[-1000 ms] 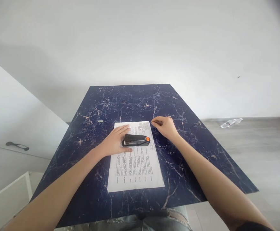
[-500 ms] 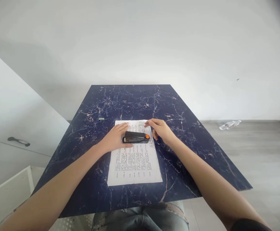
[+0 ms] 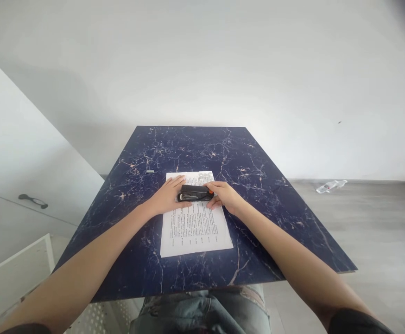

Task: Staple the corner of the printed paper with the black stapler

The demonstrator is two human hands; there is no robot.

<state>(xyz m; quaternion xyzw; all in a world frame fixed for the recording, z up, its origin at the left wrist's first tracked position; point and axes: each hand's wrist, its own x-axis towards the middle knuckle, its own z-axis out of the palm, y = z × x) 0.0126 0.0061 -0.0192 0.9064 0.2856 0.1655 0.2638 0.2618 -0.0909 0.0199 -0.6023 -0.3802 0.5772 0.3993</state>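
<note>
A black stapler point(image 3: 194, 193) with an orange patch at its right end lies crosswise on the upper part of a printed sheet of paper point(image 3: 195, 234). My left hand point(image 3: 170, 195) rests flat on the paper's left edge, open, fingers stretched out and thumb spread below the stapler's left end. At the opposite end, my right hand point(image 3: 225, 195) has closed around the stapler, thumb and fingers on either side of it. Some of the orange patch is covered by those fingers.
The dark blue marble-patterned table point(image 3: 188, 146) bears a small pale strip point(image 3: 150, 171), perhaps staples, left of the paper's top. A clear plastic item point(image 3: 331, 186) lies on the floor at right. A white cabinet door with a black handle point(image 3: 33, 201) stands at left.
My right hand has moved from the paper's upper right corner down and left onto the stapler's right end. My left hand keeps its place on the paper. The view has shifted slightly.
</note>
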